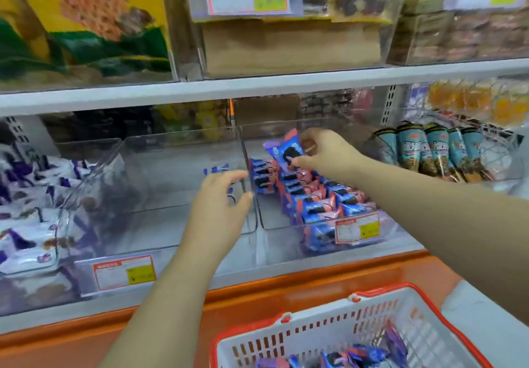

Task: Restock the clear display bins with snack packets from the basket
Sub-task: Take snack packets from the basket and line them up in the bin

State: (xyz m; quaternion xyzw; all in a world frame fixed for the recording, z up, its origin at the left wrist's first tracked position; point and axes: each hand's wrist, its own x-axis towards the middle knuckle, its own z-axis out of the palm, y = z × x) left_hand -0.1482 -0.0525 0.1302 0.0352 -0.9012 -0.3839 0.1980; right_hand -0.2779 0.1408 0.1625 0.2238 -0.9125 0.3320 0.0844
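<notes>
My right hand pinches a blue and pink snack packet above the back of a clear display bin, which holds rows of the same packets. My left hand reaches over the neighbouring clear bin, fingers curled near the wall between the two bins; blue and white packets show just behind its fingers, and whether it holds one is unclear. The white basket with red rim sits at bottom right with several blue and pink packets inside.
A bin of white and purple packets fills the left. Teal cone-shaped snacks lie in a wire rack to the right. An upper shelf carries more bins. An orange ledge runs below the bins.
</notes>
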